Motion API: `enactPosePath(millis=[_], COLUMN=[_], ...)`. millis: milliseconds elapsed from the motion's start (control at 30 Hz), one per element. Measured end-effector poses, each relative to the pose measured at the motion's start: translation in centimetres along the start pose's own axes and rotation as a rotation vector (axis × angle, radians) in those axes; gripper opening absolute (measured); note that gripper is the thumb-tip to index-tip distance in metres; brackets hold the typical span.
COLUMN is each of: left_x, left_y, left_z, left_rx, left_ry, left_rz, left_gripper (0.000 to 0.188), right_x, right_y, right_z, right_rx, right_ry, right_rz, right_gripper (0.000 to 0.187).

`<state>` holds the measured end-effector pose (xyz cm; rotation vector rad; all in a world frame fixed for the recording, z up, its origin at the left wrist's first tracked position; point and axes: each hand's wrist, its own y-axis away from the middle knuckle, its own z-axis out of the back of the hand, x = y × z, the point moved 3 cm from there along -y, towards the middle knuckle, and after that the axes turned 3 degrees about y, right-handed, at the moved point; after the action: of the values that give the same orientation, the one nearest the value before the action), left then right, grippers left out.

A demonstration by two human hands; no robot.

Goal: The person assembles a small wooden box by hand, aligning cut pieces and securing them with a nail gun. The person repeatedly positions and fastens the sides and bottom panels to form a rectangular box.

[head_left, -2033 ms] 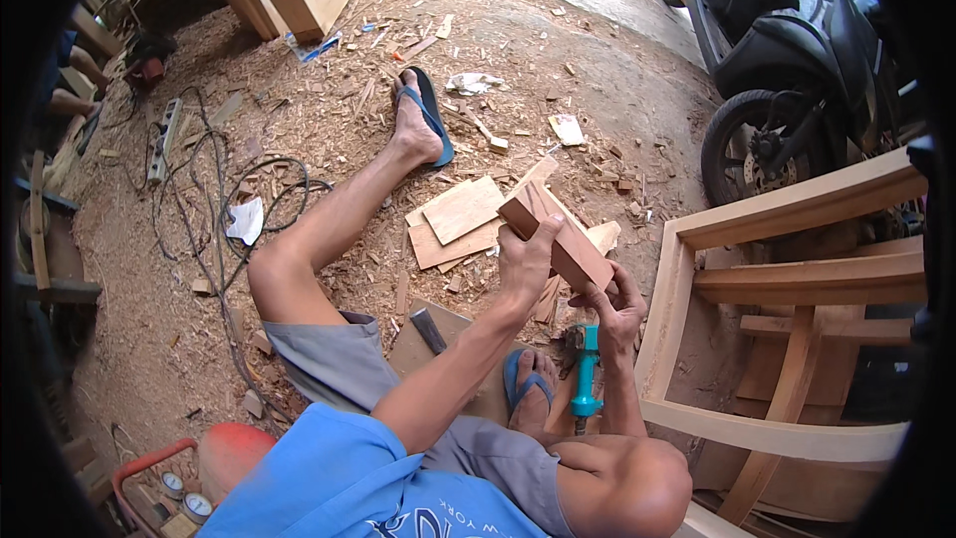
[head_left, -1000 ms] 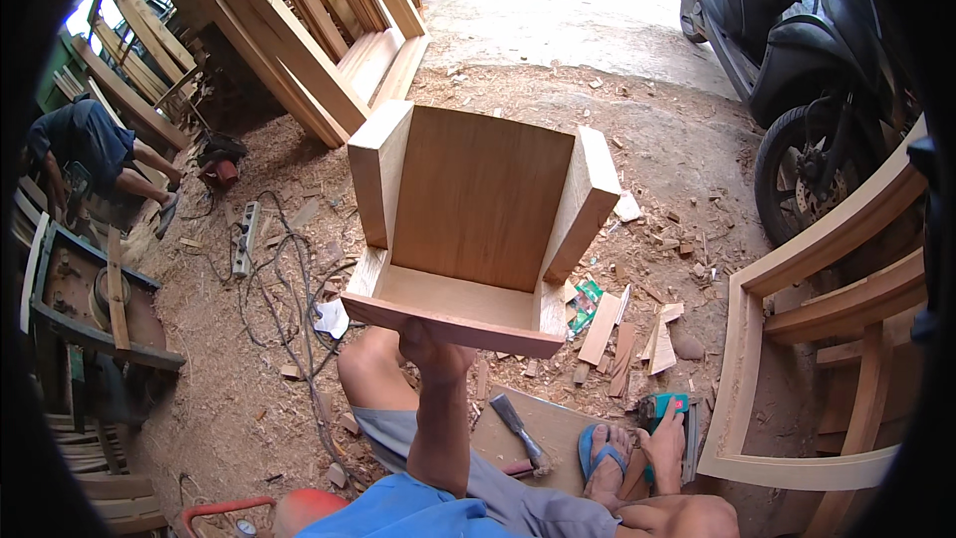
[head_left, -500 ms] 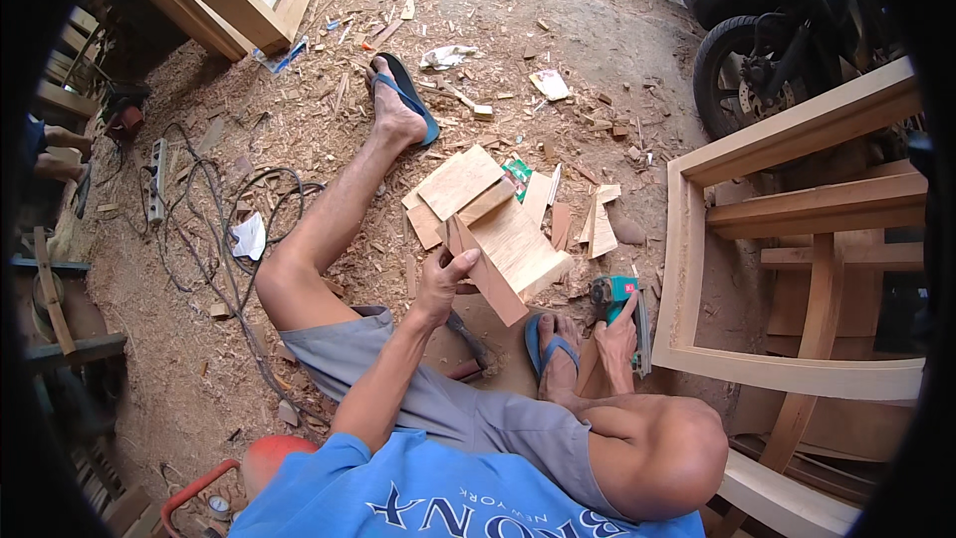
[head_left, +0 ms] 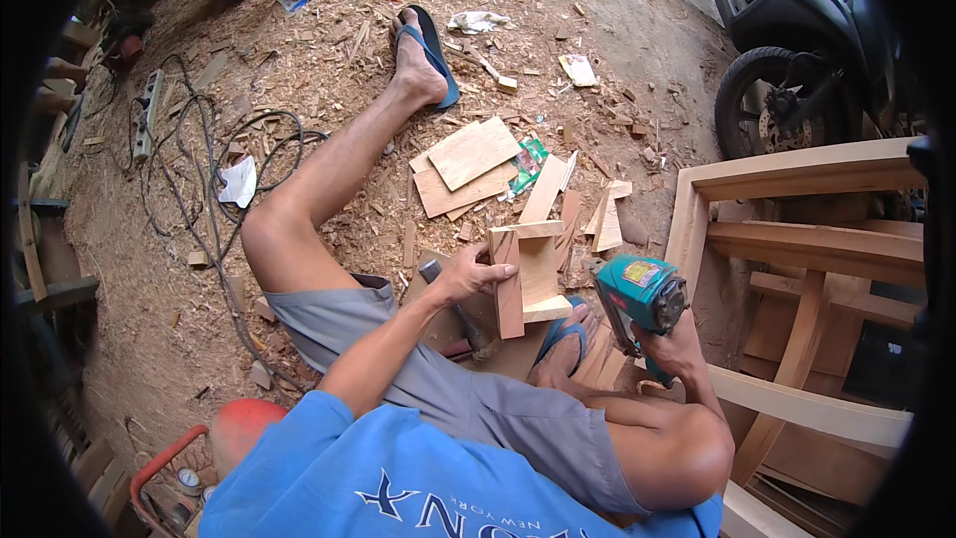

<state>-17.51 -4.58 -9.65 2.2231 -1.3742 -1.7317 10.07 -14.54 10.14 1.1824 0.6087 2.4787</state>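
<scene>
Left hand: clasping 1 wooden box by its reddish-brown side, over the brown board's far edge. Right hand: wrapped around 1 teal nail gun. I log 1 dark-handled tool on the board; beyond, thin wood panels.

Black motorbike upper right; power strip, looped cable left.

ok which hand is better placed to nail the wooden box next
Likely the right hand: it holds the teal nail gun beside the wooden box, while the left hand grips the box.
</scene>
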Motion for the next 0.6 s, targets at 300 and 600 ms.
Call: enactPosePath(millis=[300,600], left_x=[-4.3,-5.3], left_y=[2.2,2.6], left_z=[-1.8,-2.3], left_rx=[-0.184,-0.175], left_ry=[-0.453,-0.413], left_rz=[-0.293,-0.283], left_gripper=[0.085,0.081], right_x=[6.9,9.5], right_y=[0.0,1.6], right_z=[-1.4,-2.7], right_rx=[0.183,0.247], right_ry=[0.423,0.6], right_rz=[0.482,0.409], right_gripper=[0.054,0.076])
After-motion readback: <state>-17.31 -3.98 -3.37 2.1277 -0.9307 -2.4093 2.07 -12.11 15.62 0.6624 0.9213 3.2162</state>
